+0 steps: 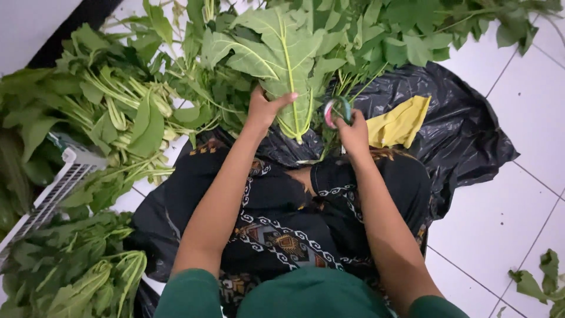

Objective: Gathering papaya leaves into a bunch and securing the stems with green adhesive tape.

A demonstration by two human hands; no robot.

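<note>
Left grip [265, 109] pinches broad leaf [282, 59]; right grip [353, 132] clutches tape roll [336, 112] beside it.

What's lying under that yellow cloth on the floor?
The yellow cloth lies on a crumpled black plastic sheet spread over white floor tiles. Anything directly beneath the cloth is covered.

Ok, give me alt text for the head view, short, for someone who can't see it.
The left hand holds a large green leaf; the right hand grips a roll of tape. Leafy greens are heaped on a black plastic sheet.
</note>
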